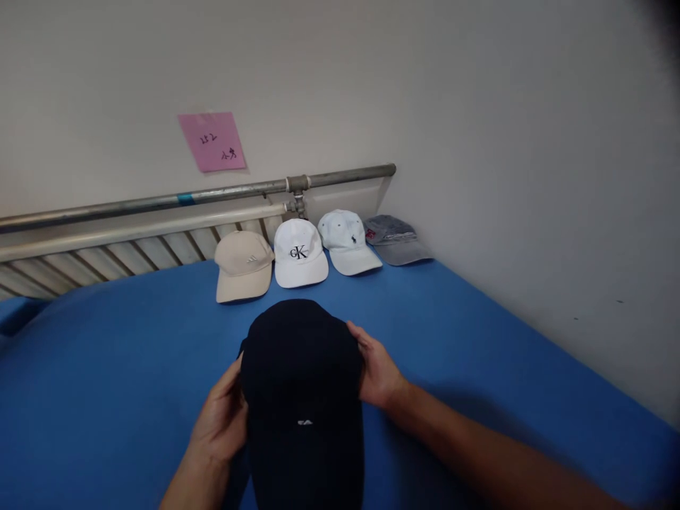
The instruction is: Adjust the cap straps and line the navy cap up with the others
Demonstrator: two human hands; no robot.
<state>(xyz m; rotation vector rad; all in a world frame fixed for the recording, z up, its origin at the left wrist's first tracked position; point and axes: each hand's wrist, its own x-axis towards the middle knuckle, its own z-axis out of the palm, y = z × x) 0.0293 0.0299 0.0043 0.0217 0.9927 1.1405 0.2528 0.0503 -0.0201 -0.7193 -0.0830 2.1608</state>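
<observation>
I hold a dark navy cap with a small white logo over the blue surface, its brim pointing away from me. My left hand grips its left side, fingers curled on the edge. My right hand clasps its right side. Beyond it, a row of caps lies near the wall: a beige cap, a white cap with black letters, a pale white cap and a grey cap.
A metal pipe and a slatted rail run along the back wall. A pink note is stuck on the wall above. A white wall borders the surface on the right.
</observation>
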